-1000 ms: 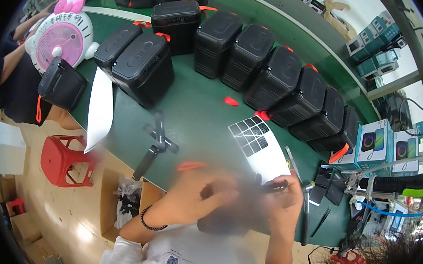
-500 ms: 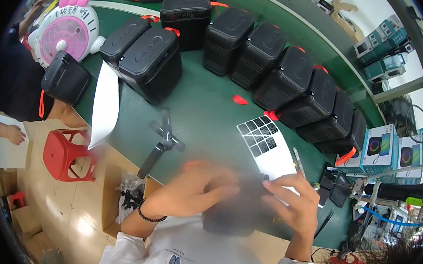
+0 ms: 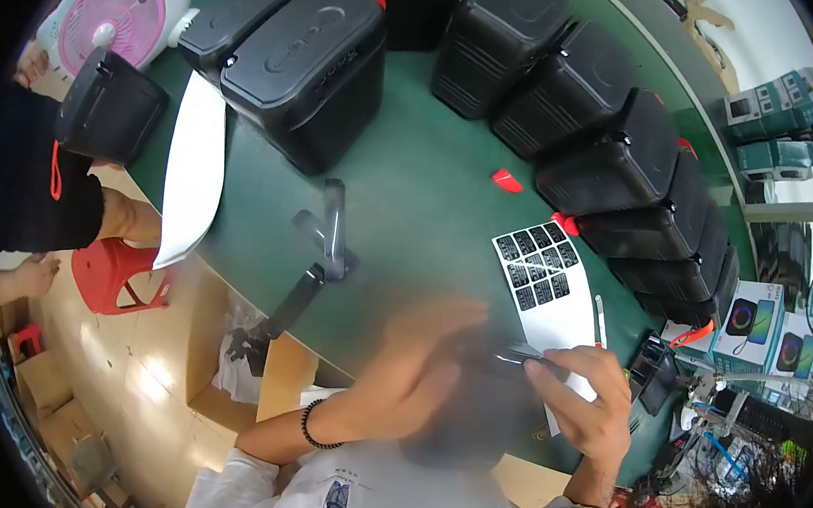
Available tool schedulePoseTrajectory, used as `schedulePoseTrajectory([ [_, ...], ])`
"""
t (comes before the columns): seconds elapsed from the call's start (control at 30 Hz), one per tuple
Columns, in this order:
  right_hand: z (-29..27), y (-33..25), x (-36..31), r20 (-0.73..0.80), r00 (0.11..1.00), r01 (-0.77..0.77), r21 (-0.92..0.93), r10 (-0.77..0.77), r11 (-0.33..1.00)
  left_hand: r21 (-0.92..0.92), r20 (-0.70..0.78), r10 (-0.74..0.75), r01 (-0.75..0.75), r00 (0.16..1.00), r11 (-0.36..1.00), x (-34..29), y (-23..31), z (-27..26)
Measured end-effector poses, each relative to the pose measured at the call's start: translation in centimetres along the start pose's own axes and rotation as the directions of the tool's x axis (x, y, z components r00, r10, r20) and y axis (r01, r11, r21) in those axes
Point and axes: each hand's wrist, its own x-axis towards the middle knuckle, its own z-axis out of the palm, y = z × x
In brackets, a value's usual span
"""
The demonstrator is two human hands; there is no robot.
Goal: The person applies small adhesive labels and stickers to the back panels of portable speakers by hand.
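Left hand (image 3: 393, 384) curves along the near side of the work with thumb and fingers parted; blur hides whether it clamps the dark block (image 3: 472, 421) or only rests against it. Right hand (image 3: 598, 411) is at the other side, thumb and forefinger seemingly pinched together on a small dark strip (image 3: 518, 355) with a bright edge, its tip over the block; contact there cannot be told. The block sits between the two hands, in front of the white shirt (image 3: 387, 489) and at the near edge of the green table (image 3: 400, 169). By the look of it, the step in hand is close fitting work with the strip at the block's upper end, and the next move calls for a steady left hand and a light, well-aimed touch from the right. Just beyond the right hand lies a white sheet (image 3: 557, 323) bearing black labels (image 3: 538, 266); farther off, black speakers (image 3: 610, 166) line the table's right side.
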Motion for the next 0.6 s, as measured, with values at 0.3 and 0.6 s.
schedulePoseTrajectory([
  [0.3, 0.5, 0.4, -1.5, -0.124, 0.984, -0.128, 0.032, 0.131, 0.991, -0.082, 0.065, -0.005, 0.010, 0.998, 0.997, -0.2, -0.7, 0.9],
  [0.6, 5.7, -2.0, -5.9, -0.405, 0.712, -0.276, 0.589, 0.573, 0.759, 0.153, 0.036, -0.006, 0.000, 0.999, 0.988, -0.9, 1.8, -1.1],
])
